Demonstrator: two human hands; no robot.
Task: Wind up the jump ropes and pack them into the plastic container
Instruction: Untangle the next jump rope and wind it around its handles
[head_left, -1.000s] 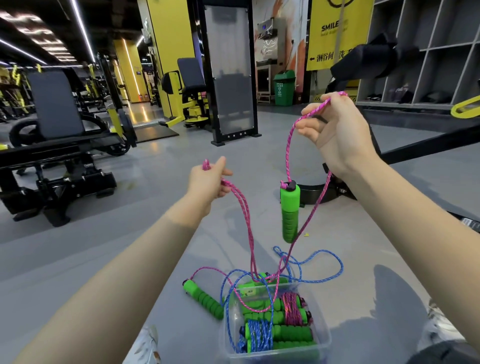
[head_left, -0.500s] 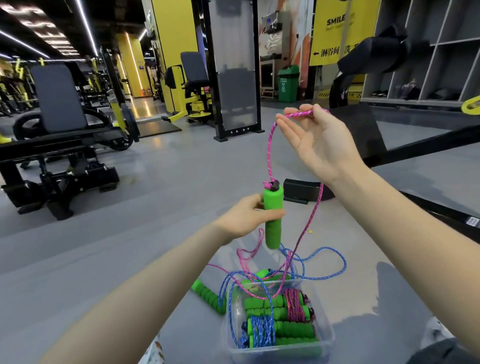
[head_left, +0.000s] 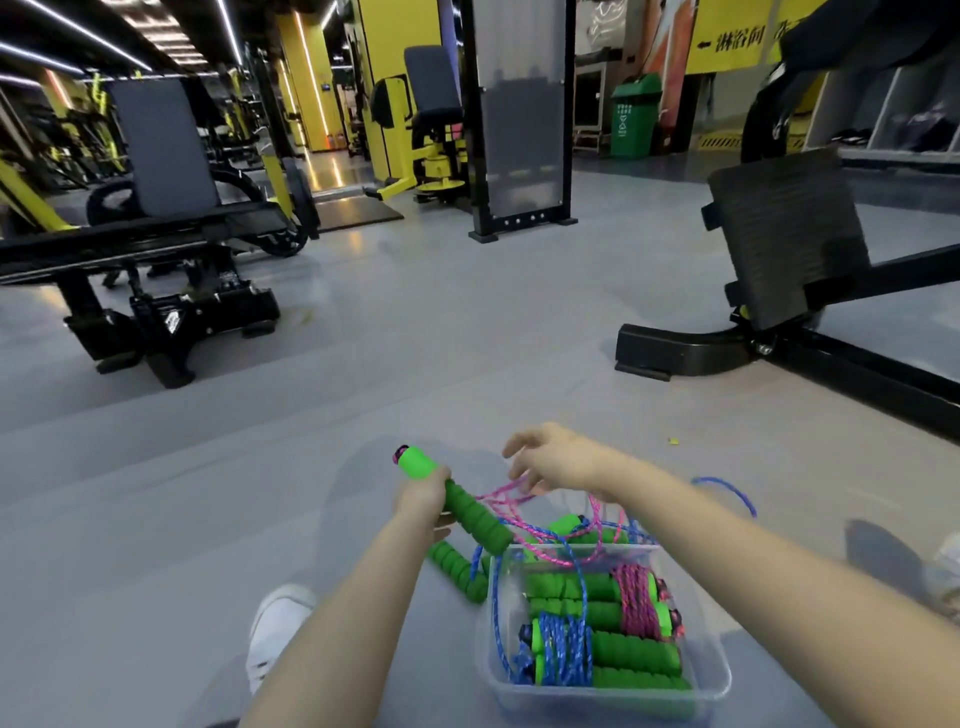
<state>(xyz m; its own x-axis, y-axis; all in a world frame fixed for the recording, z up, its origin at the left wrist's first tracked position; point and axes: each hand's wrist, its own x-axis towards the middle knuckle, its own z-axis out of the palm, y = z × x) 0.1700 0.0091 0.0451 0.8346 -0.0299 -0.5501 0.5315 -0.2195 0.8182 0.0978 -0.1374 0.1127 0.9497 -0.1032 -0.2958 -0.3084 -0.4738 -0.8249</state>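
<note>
Both hands had dropped to lower centre: the left hand (head_left: 423, 500) gripped the green handle (head_left: 451, 501), the right hand (head_left: 556, 460), fingers spread, hooked the pink rope (head_left: 506, 493), so winding could start

floor (head_left: 415, 332): I see smooth grey, glossy reflections
walls: yellow pillars (head_left: 379, 78), yellow banner (head_left: 727, 49) far right
machines: black bench machine (head_left: 156, 270) left, black footplate machine (head_left: 789, 244) right
bin: green bin (head_left: 632, 117) at back
light: ceiling strip lights (head_left: 104, 47)
</note>
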